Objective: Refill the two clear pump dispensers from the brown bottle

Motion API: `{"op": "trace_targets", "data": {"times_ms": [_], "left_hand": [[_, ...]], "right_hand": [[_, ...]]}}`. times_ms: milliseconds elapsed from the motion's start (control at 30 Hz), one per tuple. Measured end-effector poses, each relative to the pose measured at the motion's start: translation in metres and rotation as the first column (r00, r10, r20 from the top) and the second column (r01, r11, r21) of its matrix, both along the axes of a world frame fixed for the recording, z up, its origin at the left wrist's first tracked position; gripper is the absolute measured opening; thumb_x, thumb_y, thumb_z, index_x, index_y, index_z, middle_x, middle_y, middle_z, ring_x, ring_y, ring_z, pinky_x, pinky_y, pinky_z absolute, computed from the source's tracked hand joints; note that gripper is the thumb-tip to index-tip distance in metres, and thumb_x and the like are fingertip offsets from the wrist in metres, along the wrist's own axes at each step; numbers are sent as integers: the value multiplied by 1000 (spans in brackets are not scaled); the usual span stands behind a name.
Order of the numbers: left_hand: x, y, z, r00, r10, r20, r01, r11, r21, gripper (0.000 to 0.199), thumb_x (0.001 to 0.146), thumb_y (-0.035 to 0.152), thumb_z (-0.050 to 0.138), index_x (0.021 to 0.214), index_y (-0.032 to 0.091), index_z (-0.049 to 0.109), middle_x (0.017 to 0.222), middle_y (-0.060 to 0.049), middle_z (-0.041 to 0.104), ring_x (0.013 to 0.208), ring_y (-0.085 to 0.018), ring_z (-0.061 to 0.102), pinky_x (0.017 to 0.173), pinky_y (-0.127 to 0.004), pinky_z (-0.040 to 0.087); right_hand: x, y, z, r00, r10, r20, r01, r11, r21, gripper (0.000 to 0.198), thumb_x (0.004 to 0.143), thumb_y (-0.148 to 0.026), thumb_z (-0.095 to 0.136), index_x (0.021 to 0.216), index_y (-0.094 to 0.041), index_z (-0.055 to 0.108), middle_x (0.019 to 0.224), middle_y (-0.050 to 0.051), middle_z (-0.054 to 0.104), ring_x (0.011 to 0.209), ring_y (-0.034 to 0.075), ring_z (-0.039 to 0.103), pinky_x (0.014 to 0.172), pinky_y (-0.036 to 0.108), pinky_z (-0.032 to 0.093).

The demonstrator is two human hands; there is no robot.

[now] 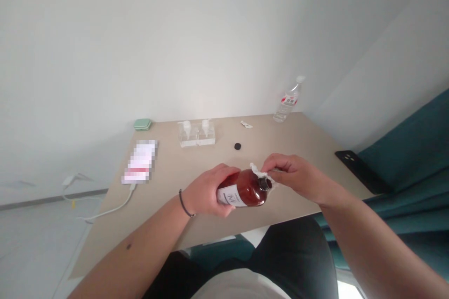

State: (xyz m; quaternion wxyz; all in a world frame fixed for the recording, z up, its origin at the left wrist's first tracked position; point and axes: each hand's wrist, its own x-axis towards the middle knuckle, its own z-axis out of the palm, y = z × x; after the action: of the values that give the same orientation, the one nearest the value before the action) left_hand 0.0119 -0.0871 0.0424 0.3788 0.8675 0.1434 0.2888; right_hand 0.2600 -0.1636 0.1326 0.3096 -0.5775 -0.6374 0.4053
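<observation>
A brown bottle [249, 187] with a white label lies tilted on its side above the table, its uncapped neck pointing right. My left hand [210, 190] is wrapped round the bottle's body. At the neck, my right hand [293, 175] pinches a crumpled white tissue [258, 173], which touches the bottle's shoulder and neck. Part of the tissue is hidden behind the fingers. A small black cap [237, 146] rests on the table beyond the bottle.
Two clear pump bottles [197, 134] stand at the back, near a white scrap [246, 124]. A water bottle [286, 101] stands at the back right. A plugged-in phone [141, 161] and green case [142, 124] lie left; a black phone [363, 171] lies at the right edge.
</observation>
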Motion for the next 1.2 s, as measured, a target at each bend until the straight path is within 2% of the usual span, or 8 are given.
{"op": "trace_targets", "data": {"times_ms": [267, 433, 567, 700, 767, 867, 1067, 1200], "left_hand": [[2, -3, -1, 999, -15, -33, 13, 998, -64, 71, 63, 31, 77, 130, 20, 58, 116, -11, 69, 103, -31, 67, 95, -46, 55], [-1, -1, -3, 998, -63, -30, 46, 921, -386, 67, 64, 36, 81, 127, 21, 62, 118, -10, 70, 102, -29, 66, 92, -44, 54], [0, 1, -5, 970, -226, 94, 219, 625, -749, 55, 65, 41, 84, 113, 18, 68, 99, -5, 73, 86, -21, 64, 79, -32, 52], [0, 0, -9, 933, -256, 253, 304, 185, -935, 58, 59, 38, 89, 109, 14, 72, 93, -5, 73, 78, -17, 64, 72, -27, 50], [-1, -1, -12, 926, -235, 296, 316, 52, -947, 63, 56, 37, 91, 111, 12, 72, 96, -7, 74, 78, -17, 66, 71, -26, 52], [-2, 0, -17, 927, -200, 316, 320, -13, -947, 58, 56, 34, 92, 105, 10, 74, 91, -8, 76, 72, -15, 67, 69, -25, 53], [-5, 3, -13, 946, -146, 289, 296, 30, -955, 55, 54, 38, 91, 99, 12, 75, 86, -5, 77, 69, -15, 67, 66, -24, 52], [-7, 2, -4, 941, -140, 307, 323, 115, -939, 50, 56, 39, 87, 97, 14, 75, 87, -6, 77, 74, -20, 69, 68, -29, 52]], "right_hand": [[-3, -1, 26, 879, 340, 335, -406, 902, 149, 21, 95, -23, 57, 87, -22, 76, 88, 4, 72, 73, 14, 64, 65, 25, 49], [-9, -10, 26, 720, 285, 632, -621, 671, 405, 21, 99, -13, 52, 97, -20, 71, 94, 8, 73, 87, 17, 68, 77, 28, 54], [-9, -17, 27, 637, 179, 750, -734, 438, 519, 17, 101, -13, 52, 107, -18, 67, 92, 9, 75, 95, 22, 69, 90, 37, 58], [-6, -27, 28, 595, 65, 801, -774, 316, 549, 15, 98, -12, 57, 100, -21, 68, 97, 9, 77, 101, 24, 70, 92, 40, 61], [-4, -31, 25, 599, 13, 801, -772, 275, 573, 14, 96, -14, 60, 98, -25, 69, 98, 6, 78, 106, 24, 69, 95, 41, 61], [-1, -33, 19, 609, -28, 793, -757, 277, 591, 16, 95, -15, 62, 98, -28, 71, 99, 4, 78, 110, 24, 70, 95, 39, 63], [16, -26, -10, 686, 1, 727, -676, 372, 637, 21, 96, -13, 58, 110, -24, 70, 110, 10, 78, 115, 25, 69, 96, 42, 62], [46, -10, -49, 766, -192, 614, -418, 576, 702, 22, 95, -14, 58, 107, -26, 71, 106, 8, 79, 104, 25, 73, 89, 42, 62]]}}
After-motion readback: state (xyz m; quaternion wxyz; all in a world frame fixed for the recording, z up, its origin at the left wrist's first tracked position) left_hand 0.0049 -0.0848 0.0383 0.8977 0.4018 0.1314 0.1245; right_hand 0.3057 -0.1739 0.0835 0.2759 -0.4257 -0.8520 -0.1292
